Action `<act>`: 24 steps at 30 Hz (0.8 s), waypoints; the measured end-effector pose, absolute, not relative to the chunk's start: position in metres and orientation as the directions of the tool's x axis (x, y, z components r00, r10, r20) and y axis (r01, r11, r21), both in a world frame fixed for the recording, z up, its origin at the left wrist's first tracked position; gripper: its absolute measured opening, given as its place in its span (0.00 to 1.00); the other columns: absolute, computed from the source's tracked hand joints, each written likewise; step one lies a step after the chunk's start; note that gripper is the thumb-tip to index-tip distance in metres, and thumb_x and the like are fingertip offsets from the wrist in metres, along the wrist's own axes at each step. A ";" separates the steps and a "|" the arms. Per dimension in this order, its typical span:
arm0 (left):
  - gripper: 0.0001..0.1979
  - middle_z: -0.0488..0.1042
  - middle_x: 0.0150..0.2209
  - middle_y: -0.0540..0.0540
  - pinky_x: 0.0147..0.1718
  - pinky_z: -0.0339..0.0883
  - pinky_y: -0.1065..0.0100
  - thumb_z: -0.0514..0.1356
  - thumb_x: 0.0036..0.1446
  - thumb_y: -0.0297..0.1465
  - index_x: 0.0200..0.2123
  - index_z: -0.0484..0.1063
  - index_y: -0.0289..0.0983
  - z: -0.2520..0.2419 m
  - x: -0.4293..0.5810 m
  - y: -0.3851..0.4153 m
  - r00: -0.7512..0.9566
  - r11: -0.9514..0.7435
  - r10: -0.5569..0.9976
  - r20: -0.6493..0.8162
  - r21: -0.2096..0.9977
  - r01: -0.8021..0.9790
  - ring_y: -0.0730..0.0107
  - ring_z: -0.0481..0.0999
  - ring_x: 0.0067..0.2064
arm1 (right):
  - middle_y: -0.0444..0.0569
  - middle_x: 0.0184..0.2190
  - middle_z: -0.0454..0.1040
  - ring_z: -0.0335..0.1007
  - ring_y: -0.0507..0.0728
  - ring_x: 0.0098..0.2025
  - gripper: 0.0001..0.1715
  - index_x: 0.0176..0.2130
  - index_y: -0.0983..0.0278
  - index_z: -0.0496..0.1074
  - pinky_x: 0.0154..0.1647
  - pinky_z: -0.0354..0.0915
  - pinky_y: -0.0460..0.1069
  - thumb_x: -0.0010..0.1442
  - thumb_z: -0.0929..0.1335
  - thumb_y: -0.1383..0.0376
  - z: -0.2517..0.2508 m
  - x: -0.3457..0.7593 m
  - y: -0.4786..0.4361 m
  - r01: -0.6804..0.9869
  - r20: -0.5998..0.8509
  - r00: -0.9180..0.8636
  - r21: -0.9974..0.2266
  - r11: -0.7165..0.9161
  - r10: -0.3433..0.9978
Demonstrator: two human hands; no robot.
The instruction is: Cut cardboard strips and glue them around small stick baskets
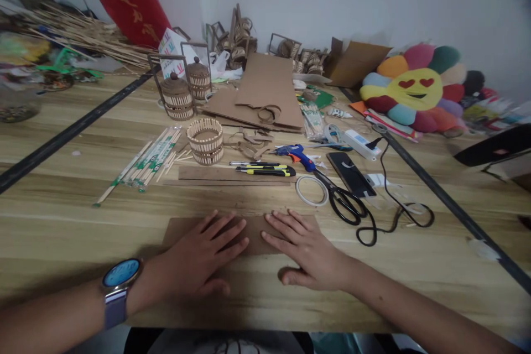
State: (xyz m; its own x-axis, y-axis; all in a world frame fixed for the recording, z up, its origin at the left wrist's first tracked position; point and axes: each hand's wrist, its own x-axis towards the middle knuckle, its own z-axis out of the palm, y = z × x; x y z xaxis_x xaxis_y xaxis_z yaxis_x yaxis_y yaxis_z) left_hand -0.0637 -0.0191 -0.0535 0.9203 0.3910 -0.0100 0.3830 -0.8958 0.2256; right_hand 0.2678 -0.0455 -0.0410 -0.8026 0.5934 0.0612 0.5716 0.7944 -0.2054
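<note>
A strip of brown cardboard point(255, 235) lies flat near the table's front edge. My left hand point(207, 251) rests palm down over its left part, fingers spread. Over the right part, my right hand point(305, 249) also lies flat with its fingers apart. Both hands hide portions of the cardboard. Just beyond it are narrow cardboard strips point(207, 176) and a yellow-black utility knife point(269, 171) with a slim pen-like tool. A small round basket of wooden sticks point(206, 146) stands behind the strips.
To the right lie a tape roll point(312, 203), black scissors point(347, 211), a blue glue gun point(296, 154), a phone point(350, 173) and a power strip point(360, 145) with a looping cord. Bagged sticks point(153, 157), lidded baskets point(176, 99), cardboard sheets point(269, 80) and a flower cushion point(415, 91) stand farther off.
</note>
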 end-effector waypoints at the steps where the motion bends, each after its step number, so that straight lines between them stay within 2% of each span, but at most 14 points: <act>1: 0.39 0.48 0.74 0.36 0.67 0.41 0.38 0.53 0.67 0.53 0.74 0.47 0.43 -0.052 -0.064 -0.017 0.927 -0.900 0.376 -0.017 0.231 0.369 0.41 0.46 0.73 | 0.62 0.72 0.52 0.46 0.69 0.74 0.44 0.71 0.61 0.57 0.71 0.45 0.70 0.67 0.64 0.42 -0.041 0.268 -0.045 0.571 0.057 -0.805 -0.197 0.797 0.590; 4: 0.35 0.53 0.73 0.38 0.66 0.49 0.43 0.55 0.67 0.52 0.71 0.56 0.43 -0.044 -0.060 -0.008 0.943 -0.914 0.334 0.008 0.248 0.321 0.42 0.52 0.71 | 0.63 0.72 0.53 0.46 0.70 0.74 0.45 0.71 0.62 0.57 0.71 0.45 0.70 0.66 0.64 0.41 -0.042 0.268 -0.045 0.562 0.054 -0.814 -0.181 0.807 0.579; 6: 0.28 0.59 0.71 0.40 0.65 0.56 0.48 0.58 0.67 0.48 0.65 0.65 0.43 -0.039 -0.051 -0.004 0.940 -0.912 0.339 0.042 0.259 0.318 0.45 0.58 0.69 | 0.63 0.72 0.54 0.45 0.69 0.74 0.45 0.71 0.62 0.58 0.71 0.45 0.70 0.66 0.65 0.41 -0.042 0.268 -0.045 0.564 0.050 -0.811 -0.195 0.802 0.583; 8: 0.20 0.62 0.69 0.39 0.64 0.58 0.48 0.59 0.67 0.43 0.58 0.71 0.43 -0.038 -0.040 -0.002 0.935 -0.914 0.344 0.090 0.262 0.311 0.47 0.61 0.67 | 0.62 0.72 0.55 0.46 0.68 0.74 0.43 0.70 0.62 0.60 0.72 0.45 0.69 0.67 0.64 0.42 -0.041 0.269 -0.046 0.578 0.042 -0.796 -0.248 0.778 0.604; 10: 0.19 0.60 0.70 0.38 0.66 0.54 0.46 0.59 0.68 0.40 0.59 0.71 0.43 -0.041 -0.029 -0.002 0.934 -0.926 0.324 0.148 0.255 0.280 0.47 0.60 0.68 | 0.62 0.70 0.59 0.50 0.66 0.73 0.37 0.67 0.62 0.64 0.71 0.48 0.67 0.69 0.62 0.45 -0.038 0.269 -0.045 0.586 0.062 -0.761 -0.361 0.725 0.646; 13: 0.24 0.56 0.72 0.39 0.67 0.48 0.40 0.59 0.68 0.41 0.65 0.65 0.46 -0.049 -0.019 -0.003 0.941 -0.940 0.292 0.172 0.232 0.249 0.42 0.55 0.71 | 0.61 0.64 0.69 0.63 0.62 0.67 0.26 0.58 0.62 0.71 0.65 0.62 0.62 0.73 0.60 0.51 -0.029 0.267 -0.037 0.565 0.128 -0.649 -0.580 0.587 0.750; 15: 0.27 0.57 0.71 0.39 0.67 0.47 0.38 0.59 0.68 0.44 0.67 0.62 0.48 -0.053 -0.018 -0.004 0.949 -0.943 0.278 0.152 0.229 0.240 0.40 0.55 0.71 | 0.60 0.59 0.74 0.71 0.61 0.61 0.20 0.54 0.62 0.73 0.59 0.67 0.59 0.74 0.60 0.55 -0.022 0.265 -0.020 0.580 0.165 -0.547 -0.633 0.514 0.821; 17: 0.28 0.58 0.71 0.40 0.67 0.45 0.37 0.58 0.68 0.46 0.68 0.62 0.49 -0.055 -0.019 -0.004 0.949 -0.942 0.279 0.147 0.232 0.242 0.40 0.54 0.71 | 0.58 0.55 0.77 0.73 0.61 0.58 0.17 0.51 0.62 0.74 0.59 0.67 0.59 0.73 0.61 0.59 -0.016 0.262 0.004 0.675 0.220 -0.457 -0.545 0.497 0.862; 19: 0.29 0.57 0.72 0.41 0.67 0.44 0.37 0.59 0.67 0.46 0.68 0.61 0.50 -0.056 -0.021 -0.004 0.945 -0.940 0.293 0.148 0.228 0.255 0.41 0.54 0.71 | 0.59 0.55 0.77 0.71 0.63 0.58 0.15 0.52 0.63 0.74 0.61 0.65 0.61 0.72 0.63 0.62 -0.012 0.259 0.034 0.819 0.244 -0.407 -0.330 0.470 0.880; 20: 0.29 0.57 0.72 0.41 0.67 0.45 0.37 0.59 0.67 0.46 0.68 0.61 0.50 -0.056 -0.021 -0.004 0.943 -0.939 0.297 0.148 0.223 0.260 0.41 0.55 0.71 | 0.59 0.56 0.75 0.70 0.64 0.59 0.16 0.54 0.64 0.73 0.61 0.64 0.61 0.71 0.63 0.63 -0.011 0.257 0.049 0.871 0.197 -0.411 -0.205 0.447 0.890; 24: 0.28 0.56 0.72 0.40 0.67 0.47 0.38 0.58 0.68 0.46 0.68 0.61 0.50 -0.055 -0.021 -0.007 0.937 -0.940 0.309 0.161 0.203 0.275 0.42 0.58 0.69 | 0.63 0.52 0.76 0.71 0.67 0.55 0.18 0.55 0.68 0.73 0.59 0.63 0.61 0.68 0.68 0.65 -0.010 0.248 0.090 0.892 0.099 -0.429 -0.113 0.438 0.898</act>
State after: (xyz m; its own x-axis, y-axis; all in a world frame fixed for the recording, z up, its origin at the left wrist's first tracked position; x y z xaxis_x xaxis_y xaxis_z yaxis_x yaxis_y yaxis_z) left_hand -0.0206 -0.0070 -0.0551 0.9373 0.3090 0.1613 0.2748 -0.9397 0.2034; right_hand 0.2484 0.0897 -0.0099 -0.4290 0.8979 0.0990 0.8916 0.4385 -0.1133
